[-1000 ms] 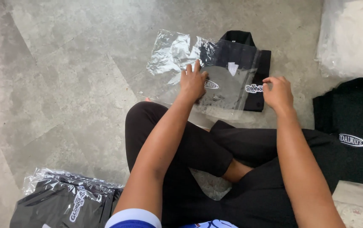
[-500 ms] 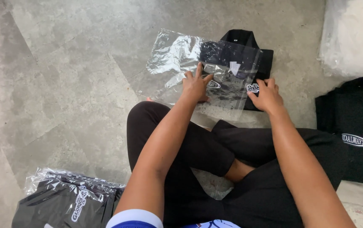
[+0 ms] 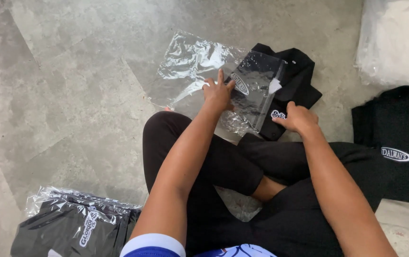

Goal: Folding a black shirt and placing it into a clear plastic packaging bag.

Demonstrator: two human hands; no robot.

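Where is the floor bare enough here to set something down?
Bare floor fills the left, between the clear bag and the bagged stack. The strip above the shirt is free. It is crowded right: left hand, right hand, black pile, white bundle.

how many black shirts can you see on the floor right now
3, maybe more. One folded shirt is going into the clear bag under both hands. One bagged shirt lies bottom left, perhaps atop others. One loose shirt lies at right.
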